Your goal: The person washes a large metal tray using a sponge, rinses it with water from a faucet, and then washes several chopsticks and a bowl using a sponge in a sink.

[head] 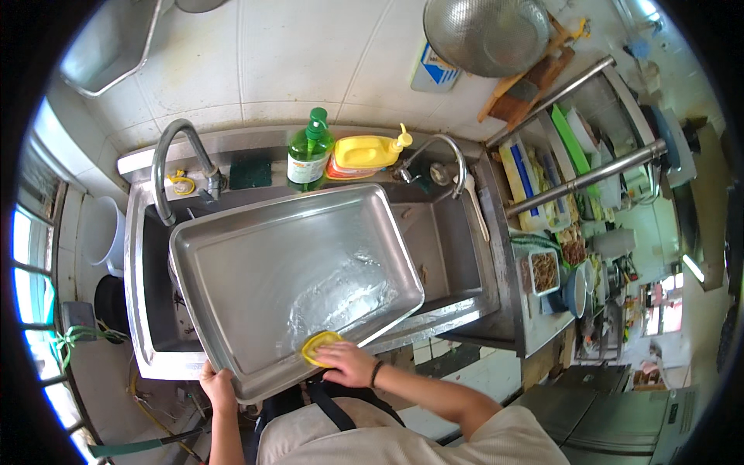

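A large rectangular stainless-steel tray (250,290) rests tilted across a double-basin steel sink (465,261). Its near left corner is gripped by my left hand (218,386). Under my right hand (349,363), a yellow scrubbing pad (318,347) presses against the tray's inner wall near the front edge. A dark band circles my right wrist. Water or thin suds glisten over the tray's right part. Much of both basins is hidden beneath the tray.
Behind the tray stand a green pump bottle (308,157) and a yellow detergent jug (363,154). Curved faucets rise at left (181,163) and right (453,152). A metal rack (581,183) and food containers line the right side; a white bucket (104,232) is at left.
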`<state>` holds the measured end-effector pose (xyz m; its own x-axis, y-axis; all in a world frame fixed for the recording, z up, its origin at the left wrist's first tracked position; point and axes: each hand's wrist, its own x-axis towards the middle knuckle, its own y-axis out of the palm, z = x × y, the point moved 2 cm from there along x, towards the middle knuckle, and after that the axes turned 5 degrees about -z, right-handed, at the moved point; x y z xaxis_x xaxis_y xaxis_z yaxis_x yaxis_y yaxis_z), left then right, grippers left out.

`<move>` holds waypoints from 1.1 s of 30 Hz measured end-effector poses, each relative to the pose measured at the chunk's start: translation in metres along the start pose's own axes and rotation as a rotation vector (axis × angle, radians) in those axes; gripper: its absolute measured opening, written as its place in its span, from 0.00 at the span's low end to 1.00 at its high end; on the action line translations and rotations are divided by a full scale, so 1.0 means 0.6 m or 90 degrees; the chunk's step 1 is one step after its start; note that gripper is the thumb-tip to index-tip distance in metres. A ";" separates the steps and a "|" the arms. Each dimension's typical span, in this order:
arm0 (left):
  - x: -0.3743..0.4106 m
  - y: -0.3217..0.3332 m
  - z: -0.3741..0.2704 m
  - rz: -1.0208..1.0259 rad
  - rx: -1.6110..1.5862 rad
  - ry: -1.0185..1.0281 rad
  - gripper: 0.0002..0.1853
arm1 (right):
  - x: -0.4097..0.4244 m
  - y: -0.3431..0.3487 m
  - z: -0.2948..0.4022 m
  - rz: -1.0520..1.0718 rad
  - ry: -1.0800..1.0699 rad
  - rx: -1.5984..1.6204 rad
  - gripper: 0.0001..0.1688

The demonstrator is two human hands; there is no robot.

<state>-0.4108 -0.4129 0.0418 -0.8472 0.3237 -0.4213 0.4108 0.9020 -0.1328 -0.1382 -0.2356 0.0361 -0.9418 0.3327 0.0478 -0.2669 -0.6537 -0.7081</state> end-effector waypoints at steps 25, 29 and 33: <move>0.018 -0.060 -0.005 0.014 0.092 0.014 0.17 | 0.207 -0.338 -0.413 0.263 0.223 -0.455 0.19; 0.018 -0.044 -0.017 -0.004 0.050 0.049 0.15 | 0.088 -0.274 -0.371 0.369 -0.109 -0.710 0.16; 0.034 -0.049 0.008 0.033 0.054 0.055 0.17 | -0.047 -0.239 -0.358 0.441 0.000 -0.568 0.14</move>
<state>-0.4384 -0.4343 0.0328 -0.8481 0.3966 -0.3513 0.4794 0.8568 -0.1899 -0.0296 -0.0052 -0.0149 -0.8297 0.0874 -0.5513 0.5549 0.0214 -0.8316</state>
